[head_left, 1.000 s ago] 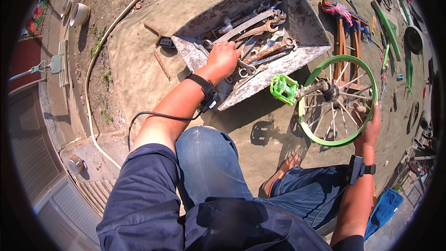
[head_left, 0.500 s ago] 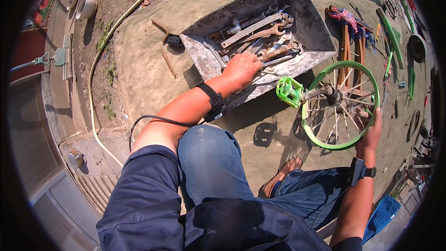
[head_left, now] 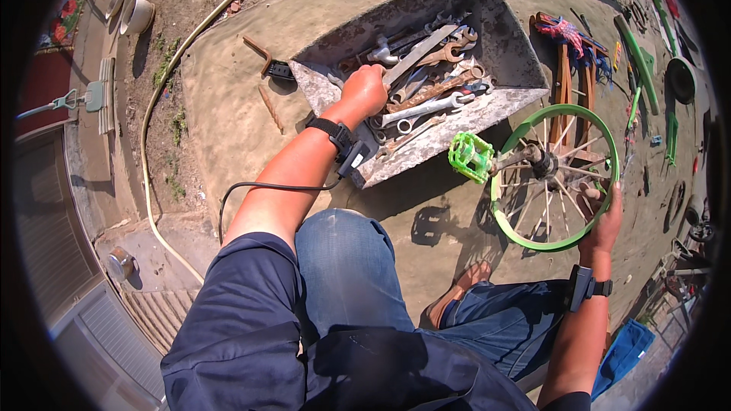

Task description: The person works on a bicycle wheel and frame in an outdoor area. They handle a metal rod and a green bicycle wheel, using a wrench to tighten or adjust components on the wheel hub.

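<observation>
My left hand point(head_left: 364, 91) is in a weathered metal bin point(head_left: 512, 49) of hand tools, its fingers closed around the near end of a flat metal bar point(head_left: 421, 55). Beside and below it lie several rusty and silver wrenches point(head_left: 434, 106), with ring ends towards me. My right hand point(head_left: 603, 221) grips the lower right rim of a small green spoked wheel point(head_left: 544, 166), its fingers partly behind the rim and spokes. A crank arm sticks out from the wheel's hub, carrying a bright green pedal point(head_left: 470, 157) that sits just off the bin's near corner.
Left of the bin lie a bent rusty rod point(head_left: 257, 52), a black part point(head_left: 281, 70) and a drill bit point(head_left: 271, 109). A pale hose point(head_left: 154, 118) curves along the left. Wooden frame pieces point(head_left: 564, 80) and green parts point(head_left: 638, 57) lie at the right.
My left hand has moved left and up from the wrenches to the flat bar, whose angle has become steeper. More wrenches are exposed. My right hand keeps hold of the wheel.
</observation>
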The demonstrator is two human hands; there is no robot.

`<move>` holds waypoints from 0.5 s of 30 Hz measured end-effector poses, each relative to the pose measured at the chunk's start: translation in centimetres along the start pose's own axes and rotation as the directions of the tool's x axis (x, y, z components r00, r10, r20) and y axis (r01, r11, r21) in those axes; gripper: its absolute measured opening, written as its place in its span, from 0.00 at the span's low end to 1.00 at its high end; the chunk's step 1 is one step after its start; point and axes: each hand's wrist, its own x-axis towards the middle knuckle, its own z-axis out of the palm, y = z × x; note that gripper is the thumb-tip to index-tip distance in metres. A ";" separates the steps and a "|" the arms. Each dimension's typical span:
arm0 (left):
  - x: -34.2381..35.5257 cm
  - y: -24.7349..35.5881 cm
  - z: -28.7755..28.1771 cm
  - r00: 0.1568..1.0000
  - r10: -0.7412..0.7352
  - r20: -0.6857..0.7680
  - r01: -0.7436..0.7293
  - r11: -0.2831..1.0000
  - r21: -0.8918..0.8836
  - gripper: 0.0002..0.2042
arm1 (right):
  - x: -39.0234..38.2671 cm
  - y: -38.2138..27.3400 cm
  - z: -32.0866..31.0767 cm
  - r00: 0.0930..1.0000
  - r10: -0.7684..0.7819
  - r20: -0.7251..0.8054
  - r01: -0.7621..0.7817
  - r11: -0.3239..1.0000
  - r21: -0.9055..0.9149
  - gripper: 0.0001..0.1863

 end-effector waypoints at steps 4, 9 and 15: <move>-2.5 3.0 2.3 0.982 0.173 0.081 -0.170 0.984 -0.045 0.12 | 0.1 0.1 -0.5 1.000 0.008 0.028 -0.008 1.000 -0.002 0.23; -2.6 1.7 3.0 0.955 0.297 0.005 -0.296 0.950 -0.096 0.14 | 0.0 0.0 -0.3 1.000 0.010 0.020 -0.010 1.000 -0.001 0.23; 2.0 -0.4 -0.4 0.963 0.080 -0.257 -0.079 0.997 0.013 0.24 | -0.2 -0.3 0.0 1.000 0.008 0.005 -0.008 1.000 -0.018 0.23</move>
